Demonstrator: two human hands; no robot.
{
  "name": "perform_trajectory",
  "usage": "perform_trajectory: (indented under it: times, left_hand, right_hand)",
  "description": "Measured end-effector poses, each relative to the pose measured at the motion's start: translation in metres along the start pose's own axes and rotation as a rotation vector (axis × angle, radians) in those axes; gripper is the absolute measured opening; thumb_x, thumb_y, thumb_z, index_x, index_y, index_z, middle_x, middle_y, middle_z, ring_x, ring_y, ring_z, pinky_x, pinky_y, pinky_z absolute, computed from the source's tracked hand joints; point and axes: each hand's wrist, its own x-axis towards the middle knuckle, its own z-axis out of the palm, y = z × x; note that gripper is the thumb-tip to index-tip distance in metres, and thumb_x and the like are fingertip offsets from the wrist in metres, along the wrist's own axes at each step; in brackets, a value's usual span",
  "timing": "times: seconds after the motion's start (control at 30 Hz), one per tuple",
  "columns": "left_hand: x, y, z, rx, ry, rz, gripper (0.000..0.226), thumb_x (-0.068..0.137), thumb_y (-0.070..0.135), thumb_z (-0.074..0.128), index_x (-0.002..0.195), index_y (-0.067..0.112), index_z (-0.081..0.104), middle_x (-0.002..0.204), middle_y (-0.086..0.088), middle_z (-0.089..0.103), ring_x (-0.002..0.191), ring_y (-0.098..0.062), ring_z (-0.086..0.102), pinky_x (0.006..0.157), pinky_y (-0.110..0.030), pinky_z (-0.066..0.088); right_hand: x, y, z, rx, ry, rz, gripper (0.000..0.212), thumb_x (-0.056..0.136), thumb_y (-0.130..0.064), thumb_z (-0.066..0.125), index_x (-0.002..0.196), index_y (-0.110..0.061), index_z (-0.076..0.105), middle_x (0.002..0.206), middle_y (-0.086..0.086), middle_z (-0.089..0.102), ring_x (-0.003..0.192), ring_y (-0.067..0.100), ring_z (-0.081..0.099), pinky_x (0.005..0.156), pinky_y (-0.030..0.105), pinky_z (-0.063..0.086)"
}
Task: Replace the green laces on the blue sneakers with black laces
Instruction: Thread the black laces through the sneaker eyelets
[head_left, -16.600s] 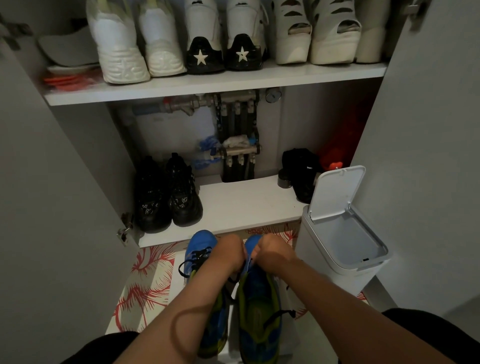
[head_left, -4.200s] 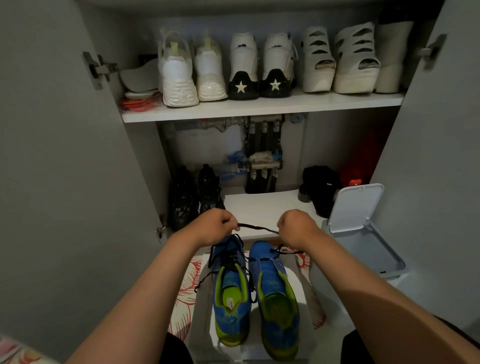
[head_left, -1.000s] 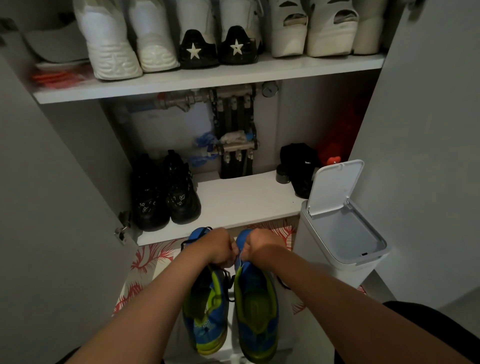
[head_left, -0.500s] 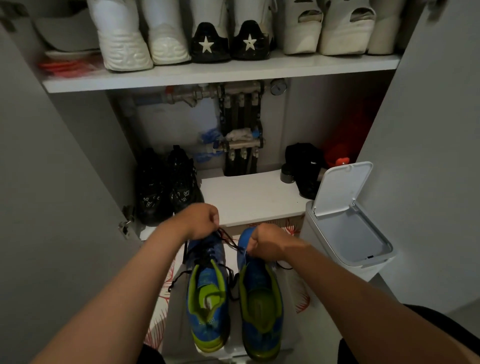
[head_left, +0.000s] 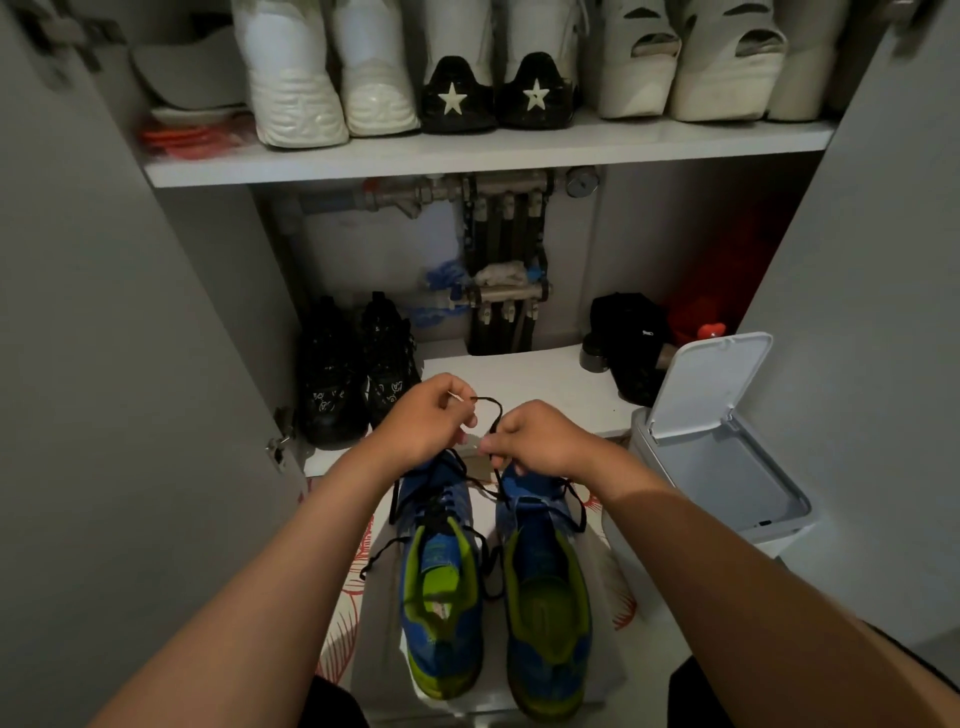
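Observation:
Two blue sneakers with lime-green lining stand side by side on the floor, the left sneaker (head_left: 441, 597) and the right sneaker (head_left: 545, 608), heels towards me. Black laces (head_left: 488, 410) run through their fronts, with loose ends trailing beside the left sneaker. My left hand (head_left: 423, 418) pinches one end of a black lace above the toes. My right hand (head_left: 530, 439) pinches the same lace lower down, so that it arcs between the two hands. No green lace is in view.
A white bin (head_left: 722, 457) with its lid up stands right of the sneakers. An open cupboard lies ahead: black shoes (head_left: 353, 374) on the low shelf (head_left: 519, 379), white shoes on the upper shelf (head_left: 467, 150). Grey doors (head_left: 104, 364) flank both sides. A floral mat (head_left: 358, 566) covers the floor.
Both hands have risen from the sneakers' toes and drawn slightly apart, lifting a black lace into an arc between them. The view has tilted a little.

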Motion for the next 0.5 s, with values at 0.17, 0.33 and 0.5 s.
perform_trajectory:
  times: [0.17, 0.33, 0.5]
  left_hand:
    - [-0.011, -0.006, 0.011, 0.140, -0.310, -0.132, 0.023, 0.095, 0.005, 0.057, 0.115, 0.012, 0.064, 0.088, 0.003, 0.067, 0.068, -0.013, 0.064, 0.056, -0.018, 0.050]
    - [-0.007, -0.002, 0.020, 0.101, -0.245, -0.090, 0.040, 0.104, 0.032, 0.045, 0.079, 0.012, 0.069, 0.075, -0.002, 0.071, 0.060, -0.013, 0.060, 0.059, -0.024, 0.046]
    - [0.000, 0.000, 0.010, -0.010, -0.002, -0.059, 0.044, 0.104, 0.029, 0.041, 0.068, 0.013, 0.062, 0.055, 0.001, 0.062, 0.050, -0.014, 0.050, 0.050, -0.023, 0.040]
  right_hand:
    - [0.001, -0.021, -0.011, 0.274, 0.141, -0.111, 0.017, 0.094, -0.022, 0.067, 0.081, -0.015, 0.076, 0.069, -0.005, 0.071, 0.048, 0.004, 0.051, 0.050, 0.017, 0.043]
    - [-0.001, -0.025, -0.013, 0.391, 0.191, -0.088, 0.018, 0.097, -0.023, 0.062, 0.101, -0.009, 0.073, 0.081, -0.002, 0.070, 0.049, 0.006, 0.050, 0.048, 0.018, 0.040]
    - [0.002, -0.017, -0.013, 0.432, 0.203, 0.056, 0.017, 0.095, -0.012, 0.058, 0.106, -0.019, 0.069, 0.088, 0.003, 0.066, 0.049, 0.011, 0.050, 0.044, 0.022, 0.037]
